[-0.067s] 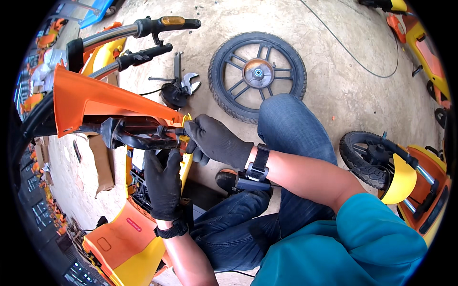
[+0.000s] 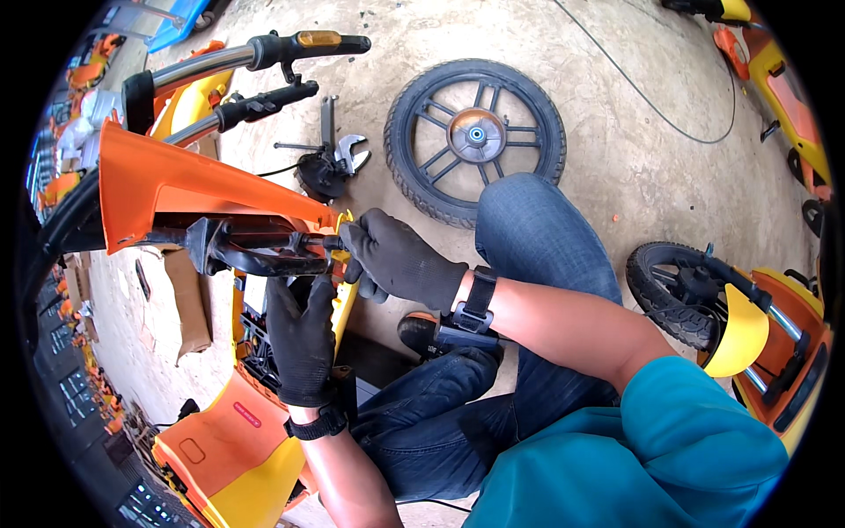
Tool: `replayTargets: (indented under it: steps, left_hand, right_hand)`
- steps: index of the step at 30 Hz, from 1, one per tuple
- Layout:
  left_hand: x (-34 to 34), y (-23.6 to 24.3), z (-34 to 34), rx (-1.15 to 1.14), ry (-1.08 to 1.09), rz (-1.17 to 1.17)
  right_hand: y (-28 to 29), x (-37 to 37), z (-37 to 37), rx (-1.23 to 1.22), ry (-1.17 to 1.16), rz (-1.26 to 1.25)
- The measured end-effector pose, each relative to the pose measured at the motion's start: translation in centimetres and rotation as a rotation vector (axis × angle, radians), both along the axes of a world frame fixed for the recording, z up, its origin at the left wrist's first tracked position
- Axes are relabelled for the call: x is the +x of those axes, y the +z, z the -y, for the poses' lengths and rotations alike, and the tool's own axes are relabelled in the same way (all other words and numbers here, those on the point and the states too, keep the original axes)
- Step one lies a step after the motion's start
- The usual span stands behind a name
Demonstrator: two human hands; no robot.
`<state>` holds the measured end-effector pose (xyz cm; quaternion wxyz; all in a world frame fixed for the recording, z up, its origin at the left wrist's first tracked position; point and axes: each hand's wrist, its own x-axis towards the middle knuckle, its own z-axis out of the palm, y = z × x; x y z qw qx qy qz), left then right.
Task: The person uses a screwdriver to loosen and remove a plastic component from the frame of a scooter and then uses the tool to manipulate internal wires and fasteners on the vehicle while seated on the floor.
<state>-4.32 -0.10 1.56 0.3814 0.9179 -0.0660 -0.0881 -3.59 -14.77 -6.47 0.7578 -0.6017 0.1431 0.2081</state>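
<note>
An orange panel [image 2: 141, 189] of a partly dismantled scooter lies at the left. Beneath it a black metal bracket [image 2: 255, 251] runs toward a yellow frame edge [image 2: 349, 304]. My right hand [image 2: 400, 255], in a dark grey glove, is closed at the bracket's right end, beside a small yellow part [image 2: 339, 253]. Its fingertips hide whatever they pinch. Just below the bracket is my left hand [image 2: 301, 343], gloved too, its thumb and forefinger pointing up and apart. The thumb is next to the yellow edge; some fingertips are hidden.
A spoked-style wheel with tyre [image 2: 475, 141] lies flat on the floor ahead. Left of it are an adjustable wrench [image 2: 354, 155] and a black round part [image 2: 322, 176]. Cardboard [image 2: 180, 304] lies left; another scooter with a front wheel [image 2: 678, 290] is at right.
</note>
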Motion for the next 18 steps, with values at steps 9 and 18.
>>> replayTargets:
  steps: [9,18]
  left_hand:
    - [0.2,-1.0,-1.7,0.411,-0.364,0.239]
    - [0.2,-0.1,-0.2,-0.058,0.015,-0.126]
  right_hand:
    - [-1.2,-1.2,-0.7,-0.343,-0.041,0.369]
    - [-1.5,-1.9,-0.6,-0.245,-0.028,0.275]
